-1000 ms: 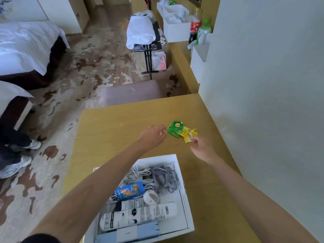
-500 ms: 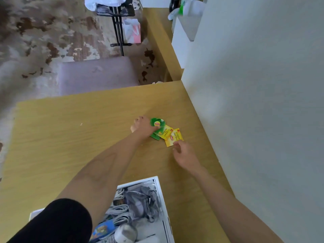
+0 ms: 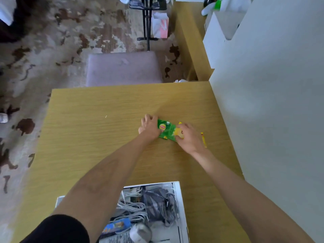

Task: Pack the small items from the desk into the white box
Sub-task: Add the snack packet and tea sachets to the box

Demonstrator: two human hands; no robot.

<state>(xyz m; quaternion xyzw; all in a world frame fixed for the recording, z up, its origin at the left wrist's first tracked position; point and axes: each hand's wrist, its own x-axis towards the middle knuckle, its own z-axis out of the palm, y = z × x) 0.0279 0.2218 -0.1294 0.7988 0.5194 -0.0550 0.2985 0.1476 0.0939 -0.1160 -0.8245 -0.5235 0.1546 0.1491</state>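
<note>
Reference item: padded lilac stool [image 3: 122, 69]. Patterned brown-and-beige carpet [image 3: 52, 50] lies beneath it and extends to its left. Behind the stool stands a black folding stand [image 3: 147, 32], with a pink-and-white bag [image 3: 160, 26] just beside it. Right of the stool are a wooden counter [image 3: 189, 41] and a pale wall [image 3: 271, 102].

1. The desk [image 3: 105, 137] is showing a honey-yellow wood grain.
2. The green sachets [image 3: 166, 130] are carrying a red-and-yellow oval logo. The yellow sachets [image 3: 179, 134], at their 3 o'clock, are showing plain yellow.
3. The white box [image 3: 181, 204], at 6 o'clock of the desk, is showing pale grey cables [image 3: 133, 209], a dark grey bundle [image 3: 157, 202] and a blue packet [image 3: 117, 226] with orange print.
4. The stool [image 3: 122, 69], at 12 o'clock, is showing dusty mauve.
5. The carpet [image 3: 52, 50], at 10 o'clock, is showing beige with brown blotches.
6. The sleeve [image 3: 57, 230], at 7 o'clock, is showing black.
</note>
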